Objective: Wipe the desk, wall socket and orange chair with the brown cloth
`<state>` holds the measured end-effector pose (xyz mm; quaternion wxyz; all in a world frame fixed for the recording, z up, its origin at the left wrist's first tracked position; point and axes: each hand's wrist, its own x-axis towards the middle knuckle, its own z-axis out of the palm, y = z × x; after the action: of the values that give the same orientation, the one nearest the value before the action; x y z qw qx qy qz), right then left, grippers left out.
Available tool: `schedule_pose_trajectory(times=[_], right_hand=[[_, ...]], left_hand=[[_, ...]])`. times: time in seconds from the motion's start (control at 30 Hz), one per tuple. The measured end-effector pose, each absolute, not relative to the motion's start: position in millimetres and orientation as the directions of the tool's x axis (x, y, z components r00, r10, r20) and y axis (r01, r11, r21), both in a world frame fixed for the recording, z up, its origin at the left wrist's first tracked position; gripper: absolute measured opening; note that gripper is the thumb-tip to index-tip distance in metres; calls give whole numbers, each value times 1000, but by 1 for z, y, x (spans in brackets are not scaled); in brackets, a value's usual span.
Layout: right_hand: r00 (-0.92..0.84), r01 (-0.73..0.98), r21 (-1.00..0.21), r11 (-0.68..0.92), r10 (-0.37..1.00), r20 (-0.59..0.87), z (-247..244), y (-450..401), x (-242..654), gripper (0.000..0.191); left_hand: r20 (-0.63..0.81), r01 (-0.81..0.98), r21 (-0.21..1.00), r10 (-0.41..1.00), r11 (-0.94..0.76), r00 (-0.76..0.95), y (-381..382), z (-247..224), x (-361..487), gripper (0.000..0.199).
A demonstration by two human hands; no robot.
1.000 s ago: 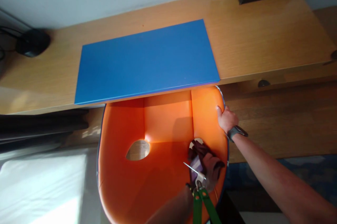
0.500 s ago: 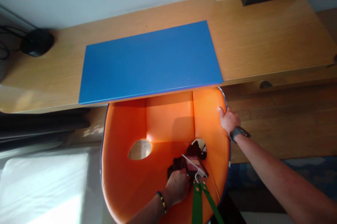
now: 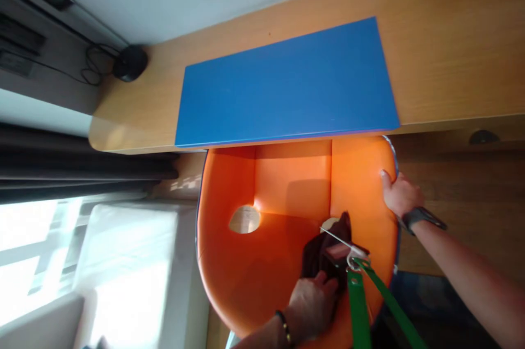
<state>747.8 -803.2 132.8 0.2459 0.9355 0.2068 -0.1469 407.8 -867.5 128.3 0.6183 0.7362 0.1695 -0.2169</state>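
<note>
Dark cloth (image 3: 314, 256) looks more spread now, so still mid-handling: left hand (image 3: 314, 302) on it, can't tell its grip; right hand (image 3: 402, 196) clutching the orange chair (image 3: 283, 267).

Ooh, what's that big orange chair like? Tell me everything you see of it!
The orange chair is a deep, rounded tub with a smooth, leathery-looking lining, seams and a dark outer edge. An oval hole shows towards its left back; a pale patch at the right is partly covered by a dark cloth lying inside. Its far side disappears beneath the front of the wooden desk. The right hand grips its right rim. Its legs are hidden.
</note>
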Motion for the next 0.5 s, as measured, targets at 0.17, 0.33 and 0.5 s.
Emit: schedule_pose_trajectory(times=[0.17,0.33,0.5], right_hand=[[884,430,427,-795,277,-375,128,-806,752,74],[894,400,434,-807,239,-380,124,-806,754,76],[900,389,454,-802,226,-372,126,-804,753,77]], left_hand=[[-703,607,628,-20,-487,711,-824,118,290,19],[-788,722,371,213,-584,577,-728,76,209,31],[-699,873,333,529,-356,481,-629,23,192,31]])
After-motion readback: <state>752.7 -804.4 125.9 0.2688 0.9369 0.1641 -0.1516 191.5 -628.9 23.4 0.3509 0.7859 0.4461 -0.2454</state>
